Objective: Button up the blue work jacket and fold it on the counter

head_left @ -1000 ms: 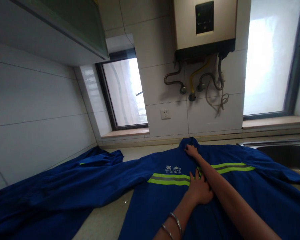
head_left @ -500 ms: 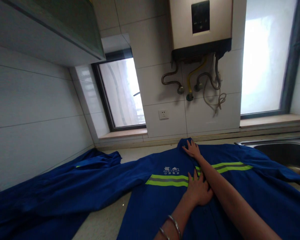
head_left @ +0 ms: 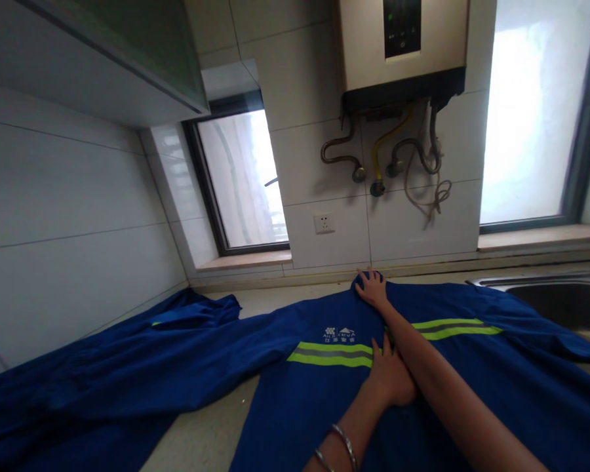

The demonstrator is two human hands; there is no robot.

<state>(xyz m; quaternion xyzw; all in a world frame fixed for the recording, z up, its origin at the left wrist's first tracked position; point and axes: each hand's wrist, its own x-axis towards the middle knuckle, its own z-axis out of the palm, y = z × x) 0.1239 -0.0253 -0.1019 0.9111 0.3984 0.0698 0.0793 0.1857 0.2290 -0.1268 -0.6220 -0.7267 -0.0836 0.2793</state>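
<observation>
A blue work jacket (head_left: 285, 413) with yellow-green and grey reflective bands and a white chest logo lies spread, front up, on the counter. My left hand (head_left: 391, 377), two silver bangles on its wrist, rests on the jacket's front by the chest band. Its visible fingers are apart and hold nothing; part of the hand lies behind my right forearm. Farther off, my right hand (head_left: 372, 288) lies palm down over the collar, fingers spread, covering most of it. Another blue garment (head_left: 206, 311) lies bunched at the left, partly under the jacket's sleeve.
A metal sink (head_left: 555, 308) is set into the counter (head_left: 201, 436) at the right, with one sleeve reaching its edge. Above the back edge hangs a water heater (head_left: 364, 59) with hoses. A wall cabinet (head_left: 142, 78) juts out at upper left. Two windows flank the heater.
My right hand has shifted slightly over the collar, its fingertips now reaching past the collar's far edge. My left hand stays at the chest band. The view has tilted down slightly.
</observation>
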